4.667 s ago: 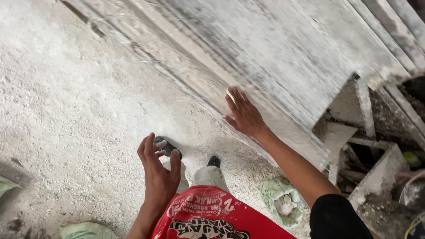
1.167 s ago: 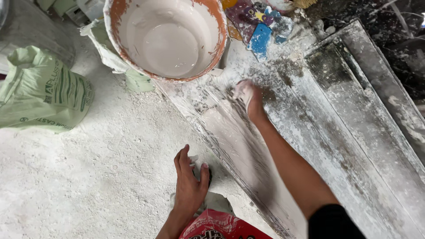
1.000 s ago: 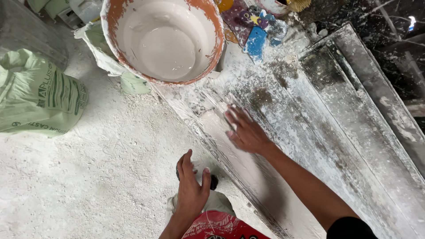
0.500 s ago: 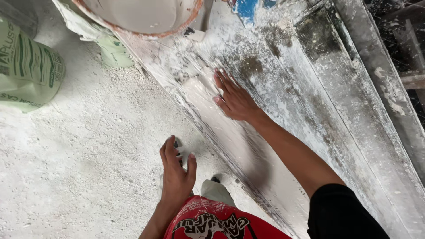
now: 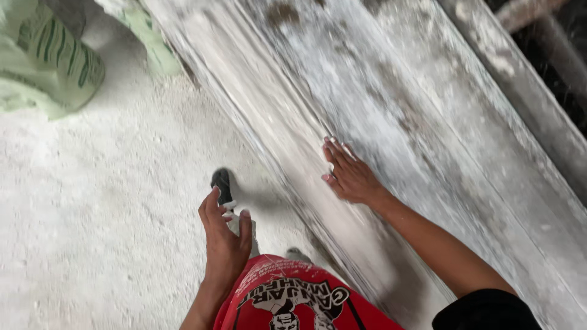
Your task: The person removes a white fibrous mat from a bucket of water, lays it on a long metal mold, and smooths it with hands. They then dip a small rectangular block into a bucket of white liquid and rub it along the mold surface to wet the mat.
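The long moulded slab (image 5: 391,116), grey and caked in white dust, runs slantwise across the ground, and everything else sits about it. The right hand (image 5: 350,174) lies flat on its stepped face, fingers spread and loose, pressing rather than gripping anything. The left hand (image 5: 223,241) hangs off the slab's near side, over the powdery floor (image 5: 92,214), fingers half curled; whether it holds something small I cannot tell, since the palm faces away. Below it a dark shoe tip (image 5: 221,182) shows.

I'd judge the slab heavy and rigid, cast stuff (plaster or cement, by its look), brittle along the thin ridges and slick with powder, so better taken under its thick long edges than by the mouldings.

Both ends of the slab run out of view, and its underside is hidden. Past its far edge lies only dark, blurred clutter. A green striped sack (image 5: 52,64) slumps beyond the near side, partly cut off
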### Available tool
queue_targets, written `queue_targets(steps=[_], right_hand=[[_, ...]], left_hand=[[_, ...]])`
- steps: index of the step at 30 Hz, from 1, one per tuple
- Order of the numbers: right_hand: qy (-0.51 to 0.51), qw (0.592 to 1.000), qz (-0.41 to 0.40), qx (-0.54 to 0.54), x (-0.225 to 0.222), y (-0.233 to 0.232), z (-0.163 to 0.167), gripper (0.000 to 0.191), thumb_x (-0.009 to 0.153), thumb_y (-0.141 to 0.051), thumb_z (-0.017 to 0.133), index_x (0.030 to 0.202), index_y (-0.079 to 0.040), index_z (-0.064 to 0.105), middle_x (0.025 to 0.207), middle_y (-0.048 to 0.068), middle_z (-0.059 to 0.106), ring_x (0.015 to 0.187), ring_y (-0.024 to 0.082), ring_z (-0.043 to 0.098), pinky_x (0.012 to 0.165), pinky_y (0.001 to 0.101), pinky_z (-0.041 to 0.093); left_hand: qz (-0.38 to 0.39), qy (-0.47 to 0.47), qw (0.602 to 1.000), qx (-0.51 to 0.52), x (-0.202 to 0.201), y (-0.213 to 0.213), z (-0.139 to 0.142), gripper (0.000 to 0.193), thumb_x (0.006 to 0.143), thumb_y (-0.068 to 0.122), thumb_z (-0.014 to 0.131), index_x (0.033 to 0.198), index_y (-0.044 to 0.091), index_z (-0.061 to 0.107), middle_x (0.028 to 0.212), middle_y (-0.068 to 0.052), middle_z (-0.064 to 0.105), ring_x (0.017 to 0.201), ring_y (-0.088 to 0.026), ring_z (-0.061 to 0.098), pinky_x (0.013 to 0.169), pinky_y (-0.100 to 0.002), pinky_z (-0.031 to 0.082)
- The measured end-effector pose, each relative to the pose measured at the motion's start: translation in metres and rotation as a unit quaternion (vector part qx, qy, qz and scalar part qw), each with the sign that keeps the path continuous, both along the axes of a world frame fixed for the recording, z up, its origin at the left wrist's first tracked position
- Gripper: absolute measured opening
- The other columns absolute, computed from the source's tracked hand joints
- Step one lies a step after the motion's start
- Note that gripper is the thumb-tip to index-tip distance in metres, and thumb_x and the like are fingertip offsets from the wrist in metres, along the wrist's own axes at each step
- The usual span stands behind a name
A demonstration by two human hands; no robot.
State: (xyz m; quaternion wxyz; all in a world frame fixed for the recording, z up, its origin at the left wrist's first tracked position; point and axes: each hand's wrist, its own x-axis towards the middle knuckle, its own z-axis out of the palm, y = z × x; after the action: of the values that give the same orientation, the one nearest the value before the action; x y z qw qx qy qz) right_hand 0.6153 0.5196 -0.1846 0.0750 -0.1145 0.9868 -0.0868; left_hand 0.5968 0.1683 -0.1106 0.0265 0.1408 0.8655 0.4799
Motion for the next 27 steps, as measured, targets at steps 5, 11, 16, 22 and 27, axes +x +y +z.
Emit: queue_targets(steps=[5, 11, 16, 22, 27], right_hand=[[-0.009, 1.000, -0.005, -0.001, 0.166, 0.033, -0.007, 0.073, 0.108, -0.044, 0.034, 0.158, 0.007, 0.017, 0.168, 0.025, 0.020, 0.157, 0.037, 0.018, 0.128, 0.0479, 0.013], [0.000, 1.000, 0.018, 0.006, 0.343, 0.063, -0.002, 0.074, 0.105, -0.044, 0.037, 0.155, 0.009, 0.023, 0.167, 0.026, 0.021, 0.155, 0.038, 0.019, 0.127, 0.0491, 0.014], [0.005, 1.000, 0.007, 0.007, 0.491, 0.091, -0.008, 0.075, 0.104, -0.043, 0.040, 0.156, 0.009, 0.022, 0.166, 0.025, 0.022, 0.155, 0.037, 0.019, 0.126, 0.0489, 0.015], [-0.015, 0.999, 0.018, 0.038, 0.682, 0.130, -0.026, 0.075, 0.104, -0.043, 0.037, 0.157, 0.007, 0.021, 0.168, 0.023, 0.019, 0.156, 0.035, 0.017, 0.126, 0.0469, 0.014], [-0.024, 0.999, 0.028, 0.039, 0.828, 0.157, -0.021, 0.074, 0.106, -0.044, 0.034, 0.157, 0.008, 0.018, 0.168, 0.023, 0.017, 0.156, 0.034, 0.016, 0.128, 0.0468, 0.012]], left_hand=[[0.006, -0.016, 1.000, 0.015, 0.178, 0.031, 0.011, 0.071, 0.097, 0.007, 0.064, 0.152, -0.008, 0.022, 0.139, -0.029, 0.038, 0.114, -0.033, 0.059, 0.089, -0.043, 0.057], [0.000, 0.003, 1.000, 0.008, 0.345, 0.041, 0.028, 0.072, 0.095, 0.005, 0.066, 0.151, -0.007, 0.023, 0.142, -0.030, 0.036, 0.117, -0.034, 0.060, 0.090, -0.042, 0.056], [0.009, 0.027, 0.999, 0.022, 0.488, 0.044, 0.013, 0.075, 0.092, 0.004, 0.067, 0.152, -0.005, 0.023, 0.142, -0.028, 0.037, 0.115, -0.034, 0.061, 0.089, -0.042, 0.056], [0.018, 0.031, 0.998, 0.042, 0.685, 0.065, -0.008, 0.075, 0.094, 0.002, 0.067, 0.155, -0.003, 0.022, 0.144, -0.029, 0.036, 0.114, -0.033, 0.064, 0.090, -0.043, 0.056], [-0.063, -0.015, 0.998, 0.019, 0.819, 0.104, 0.012, 0.074, 0.096, 0.004, 0.065, 0.153, -0.004, 0.020, 0.142, -0.031, 0.035, 0.114, -0.034, 0.063, 0.085, -0.040, 0.062]])
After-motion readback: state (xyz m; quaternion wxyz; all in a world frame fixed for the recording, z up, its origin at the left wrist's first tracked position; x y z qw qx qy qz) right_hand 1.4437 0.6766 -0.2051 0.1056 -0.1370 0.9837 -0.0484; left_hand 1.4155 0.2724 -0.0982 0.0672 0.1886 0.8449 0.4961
